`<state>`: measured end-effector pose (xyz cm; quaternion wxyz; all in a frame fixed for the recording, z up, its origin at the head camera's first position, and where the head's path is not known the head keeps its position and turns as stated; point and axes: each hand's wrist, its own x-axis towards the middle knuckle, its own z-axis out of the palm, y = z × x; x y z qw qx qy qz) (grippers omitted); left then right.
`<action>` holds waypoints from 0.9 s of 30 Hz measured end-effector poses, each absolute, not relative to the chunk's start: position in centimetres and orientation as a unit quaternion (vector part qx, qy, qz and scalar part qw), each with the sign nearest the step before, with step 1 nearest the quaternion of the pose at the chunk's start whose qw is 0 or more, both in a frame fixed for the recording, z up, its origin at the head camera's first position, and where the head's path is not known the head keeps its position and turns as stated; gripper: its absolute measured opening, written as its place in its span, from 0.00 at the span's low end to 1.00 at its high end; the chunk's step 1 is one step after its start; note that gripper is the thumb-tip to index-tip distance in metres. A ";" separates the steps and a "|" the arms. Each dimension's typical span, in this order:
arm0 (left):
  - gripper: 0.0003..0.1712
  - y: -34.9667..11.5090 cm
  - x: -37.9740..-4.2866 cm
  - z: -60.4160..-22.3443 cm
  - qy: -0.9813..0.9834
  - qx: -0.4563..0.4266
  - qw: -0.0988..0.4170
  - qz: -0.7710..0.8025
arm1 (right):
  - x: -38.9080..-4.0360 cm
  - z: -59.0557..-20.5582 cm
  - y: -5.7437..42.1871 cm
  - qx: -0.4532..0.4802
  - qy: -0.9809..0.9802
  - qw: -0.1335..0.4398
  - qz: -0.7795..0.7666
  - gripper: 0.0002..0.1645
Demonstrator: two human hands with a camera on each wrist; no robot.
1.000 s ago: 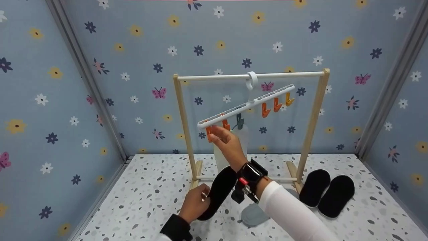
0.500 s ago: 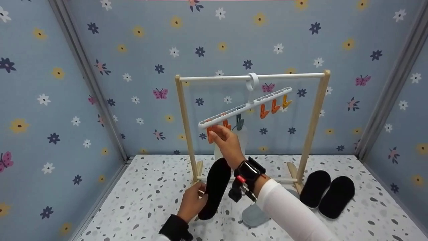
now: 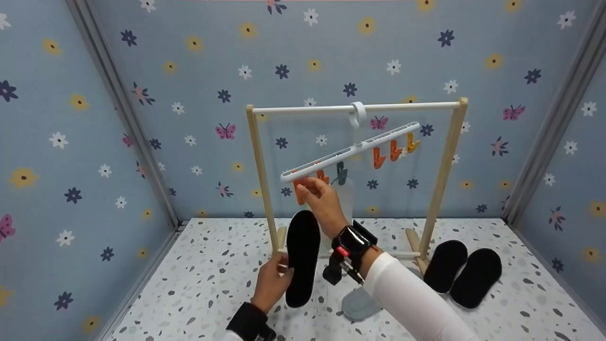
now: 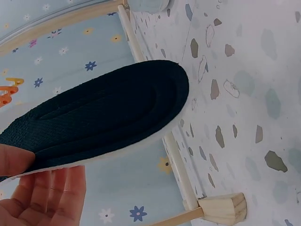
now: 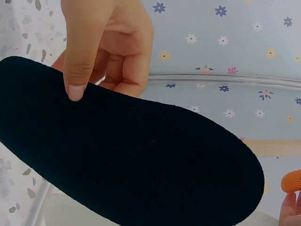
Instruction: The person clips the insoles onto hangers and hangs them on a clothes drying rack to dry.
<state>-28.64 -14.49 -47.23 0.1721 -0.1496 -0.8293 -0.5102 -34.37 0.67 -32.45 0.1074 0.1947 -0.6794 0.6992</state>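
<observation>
On the speckled tabletop (image 3: 189,293) stands a wooden rack (image 3: 445,184), and from its white rail (image 3: 303,110) hangs a white hanger (image 3: 322,165) at a slant. In front of the rack, 1 black insole (image 3: 303,258) is held upright, its upper end just below the hanger's left end, not clipped. 2 other black insoles (image 3: 446,266) (image 3: 476,278) lie side by side at the right. The right hand (image 3: 326,203) pinches the orange clip (image 3: 299,193) at the hanger's left end; whether the clip's mouth is parted, it is not possible to tell. The left hand (image 3: 272,282) grasps the upright insole by its edge, between thumb and fingers. The step in hand seems to be bringing this insole to the clip. The next move probably calls for squeezing the clip and guiding the insole's upper edge into its mouth.
</observation>
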 end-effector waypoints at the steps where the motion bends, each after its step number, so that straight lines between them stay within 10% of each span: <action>1: 0.09 -14.5 -28.7 -47.3 -0.827 -0.151 0.176 -0.512 | -34.4 -32.5 0.7 0.194 -0.680 0.104 0.699 0.19; 27: 0.09 -13.5 -28.7 -47.3 -0.821 -0.123 0.170 -0.532 | -34.5 -32.2 0.6 0.186 -0.661 0.100 0.720 0.14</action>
